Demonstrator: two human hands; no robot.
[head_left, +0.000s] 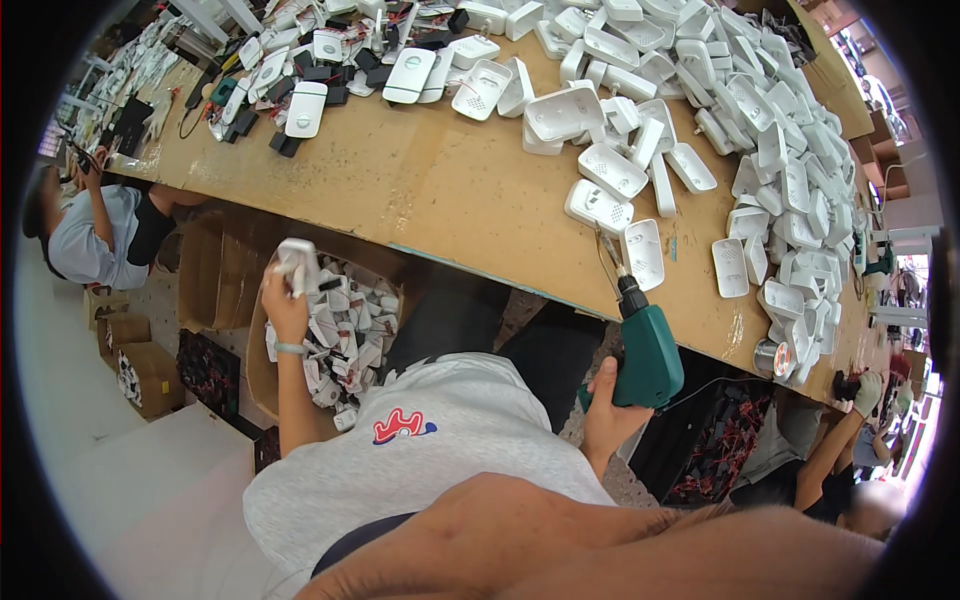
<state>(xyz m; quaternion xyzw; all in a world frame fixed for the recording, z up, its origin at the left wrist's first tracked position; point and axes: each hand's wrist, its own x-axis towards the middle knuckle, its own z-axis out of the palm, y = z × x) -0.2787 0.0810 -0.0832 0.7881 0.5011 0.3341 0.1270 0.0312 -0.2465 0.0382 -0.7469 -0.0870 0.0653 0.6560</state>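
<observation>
My left hand (pixel 285 308) is raised at the left, closed around a white plastic housing (pixel 297 254), slightly blurred. It is over a cardboard box (pixel 262 365) heaped with white housings and wires (pixel 345 325), beside my body. In my right hand (pixel 610 418) is a green soldering gun (pixel 650 362), gripped by its handle. The gun's thin metal tip points up over the table's front edge, close to a white housing shell (pixel 643 254) and another shell with a perforated face (pixel 598 206).
A large pile of white shells (pixel 790 190) covers the right of the brown table (pixel 440 200). A solder spool (pixel 773 358) stands near its right edge. White covers, black parts and wires (pixel 320 75) lie at the back left. Other people sit at far left (pixel 100 235) and right (pixel 825 470).
</observation>
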